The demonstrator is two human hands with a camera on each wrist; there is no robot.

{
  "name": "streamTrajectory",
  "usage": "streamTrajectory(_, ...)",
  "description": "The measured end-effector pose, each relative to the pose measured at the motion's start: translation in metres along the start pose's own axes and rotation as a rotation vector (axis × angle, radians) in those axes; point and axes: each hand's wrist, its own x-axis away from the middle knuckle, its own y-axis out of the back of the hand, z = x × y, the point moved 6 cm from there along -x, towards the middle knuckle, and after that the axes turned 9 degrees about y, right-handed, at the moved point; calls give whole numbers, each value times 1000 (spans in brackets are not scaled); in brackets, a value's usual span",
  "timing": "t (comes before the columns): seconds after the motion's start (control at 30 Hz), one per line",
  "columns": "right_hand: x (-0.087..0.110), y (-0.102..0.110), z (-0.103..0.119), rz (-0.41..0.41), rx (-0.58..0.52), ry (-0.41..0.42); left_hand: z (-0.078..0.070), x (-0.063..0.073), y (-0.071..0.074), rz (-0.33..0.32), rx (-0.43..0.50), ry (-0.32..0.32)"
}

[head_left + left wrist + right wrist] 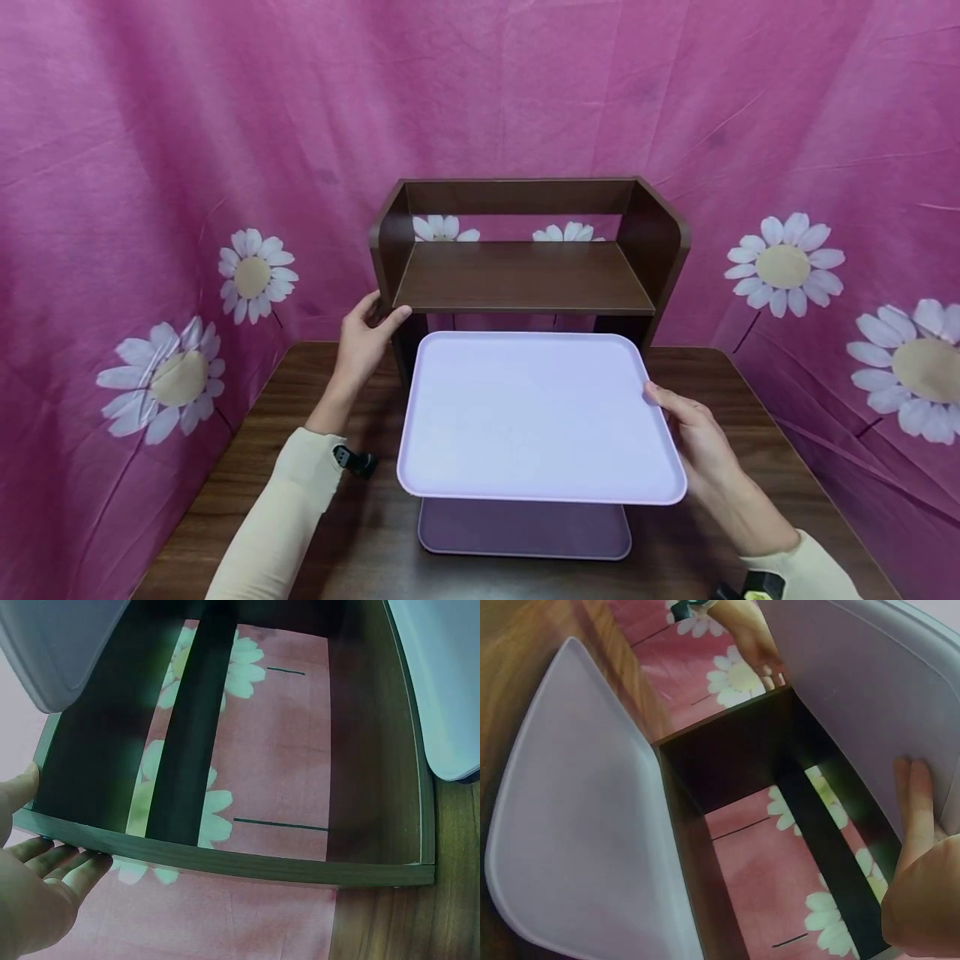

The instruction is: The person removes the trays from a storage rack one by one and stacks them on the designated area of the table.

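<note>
A dark brown two-tier wooden shelf [525,275] stands on the table. At its left side, my left hand [363,337] grips the panel near the upper board, thumb at the front and fingers along the outer face. My right hand [697,433] holds a light lilac tray [540,417] by its right edge, with the thumb on top. Two fingers [915,795] press flat against the tray's underside in the right wrist view. Raised and tilted, this tray hangs in front of the shelf's lower opening. Below it, a second lilac tray [525,533] lies partly hidden, sticking out at the front.
The wooden table [247,467] carries the shelf. Behind and on both sides hangs a pink cloth [315,108] with large white daisies, also visible through the shelf's open back. The upper board lies between two raised side panels [660,242].
</note>
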Motion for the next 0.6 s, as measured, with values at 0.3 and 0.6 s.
streamTrajectory(0.3, 3, 11, -19, 15, 13, -18, 1, 1, 1, -12, -40, 8)
streamTrajectory(0.6, 4, 26, -42, -21, 29, -37, 1, 0, 2, -17, -52, -9)
